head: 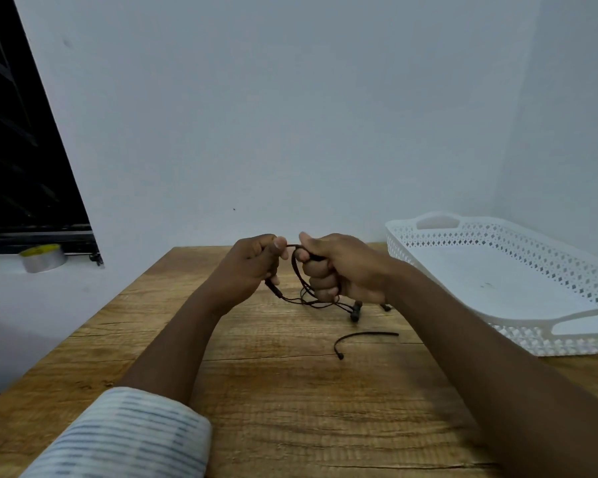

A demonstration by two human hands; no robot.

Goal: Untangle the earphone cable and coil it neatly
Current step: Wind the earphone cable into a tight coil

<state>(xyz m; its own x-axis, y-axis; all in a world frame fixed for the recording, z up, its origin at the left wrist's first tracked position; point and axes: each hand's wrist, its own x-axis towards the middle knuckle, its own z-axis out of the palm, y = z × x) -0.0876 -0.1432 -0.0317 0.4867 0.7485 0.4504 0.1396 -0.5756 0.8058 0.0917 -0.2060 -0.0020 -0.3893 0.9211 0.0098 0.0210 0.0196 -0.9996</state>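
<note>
A dark earphone cable [299, 277] hangs in loops between my two hands above the far part of the wooden table [290, 391]. My left hand [247, 267] pinches one stretch of it between thumb and fingers. My right hand [339, 267] is closed in a fist around another stretch. Tangled loops droop below the hands, and the earbuds [355, 311] rest on the table just under my right hand. A short separate dark strip [363, 337] lies curved on the table nearer to me.
A white perforated plastic tray [546, 339] stands at the right side of the table against the wall. A roll of tape [43, 258] sits on the window ledge at the left. The wall rises right behind the table's far edge.
</note>
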